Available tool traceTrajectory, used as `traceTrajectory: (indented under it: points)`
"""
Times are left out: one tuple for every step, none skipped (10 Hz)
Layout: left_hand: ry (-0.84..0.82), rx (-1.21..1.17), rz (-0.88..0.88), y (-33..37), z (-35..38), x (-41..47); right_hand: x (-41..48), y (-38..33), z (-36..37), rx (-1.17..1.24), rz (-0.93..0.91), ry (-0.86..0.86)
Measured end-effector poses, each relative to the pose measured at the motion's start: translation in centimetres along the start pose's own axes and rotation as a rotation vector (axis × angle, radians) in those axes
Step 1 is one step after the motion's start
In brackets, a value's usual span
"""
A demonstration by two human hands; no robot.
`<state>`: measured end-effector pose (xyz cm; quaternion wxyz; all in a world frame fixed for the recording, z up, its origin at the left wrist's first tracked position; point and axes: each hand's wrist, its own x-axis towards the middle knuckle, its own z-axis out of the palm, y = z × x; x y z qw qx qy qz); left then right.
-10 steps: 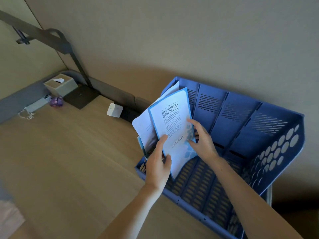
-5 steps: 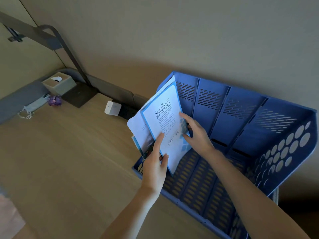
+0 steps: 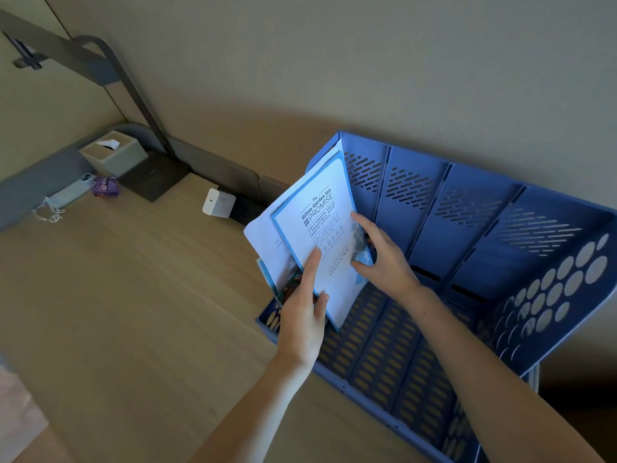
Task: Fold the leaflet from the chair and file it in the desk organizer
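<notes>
i have the leaflet (image 3: pixel 329 242) standing in the leftmost compartment of the blue desk organizer (image 3: pixel 467 208), its white face with the blue border turned toward me and the word "welcome" readable near the bottom. it leans up and left against the other papers (image 3: pixel 263 242) already filed there, a plain white sheet and a colourful booklet behind it. its lower corner looks to be down at the slotted floor of the organizer, though i can't see for certain that it rests there.

my left hand (image 3: pixel 302 315) is at the leaflet's lower left edge: the thumb lies flat up its front face, and the other fingers go behind, so i judge them clamped on the leaflet, possibly with the papers behind caught in as well. my right hand (image 3: pixel 380 259) is on the right edge, fingers spread apart, the tips pressing the printed face and the thumb curled under near the blue corner pattern. that is more a steadying push than a pinch.

as for progress: the leaflet reads as a single neat panel, so i take the folding as done, and the chair is nowhere in view. the filing is nearly finished too, since the leaflet is already inside a compartment. what is left, as i judge it, is to seat it squarely and let go with both hands. the other compartments to the right stand bare, and the table (image 3: pixel 133 312) to my left carries nothing i need.
</notes>
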<state>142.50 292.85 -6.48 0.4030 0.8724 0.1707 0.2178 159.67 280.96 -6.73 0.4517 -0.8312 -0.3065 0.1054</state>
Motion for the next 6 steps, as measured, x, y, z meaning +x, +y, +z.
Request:
traceTrajectory:
  points:
    - [-0.006, -0.02, 0.003, 0.1, -0.1, -0.1, -0.3, -0.1, -0.1, -0.009, 0.001, 0.003]
    - [-0.031, -0.074, -0.001, 0.8, -0.6, -0.3, -0.6, -0.3, -0.2, -0.011, 0.019, 0.007]
    - [-0.043, -0.041, 0.03, 1.4, -1.3, -0.4, -1.0, -0.5, -0.4, -0.04, 0.02, 0.007]
    - [-0.042, -0.002, 0.023, 1.6, -1.8, -0.6, -1.6, -0.9, -0.8, -0.067, 0.033, 0.015]
    - [0.003, 0.031, 0.044, 1.8, -2.3, -1.2, -2.5, -1.3, -1.3, -0.085, 0.023, 0.037]
    - [0.029, 0.05, 0.034, 2.4, -3.5, -1.9, -3.7, -2.3, -1.9, -0.081, 0.039, 0.075]
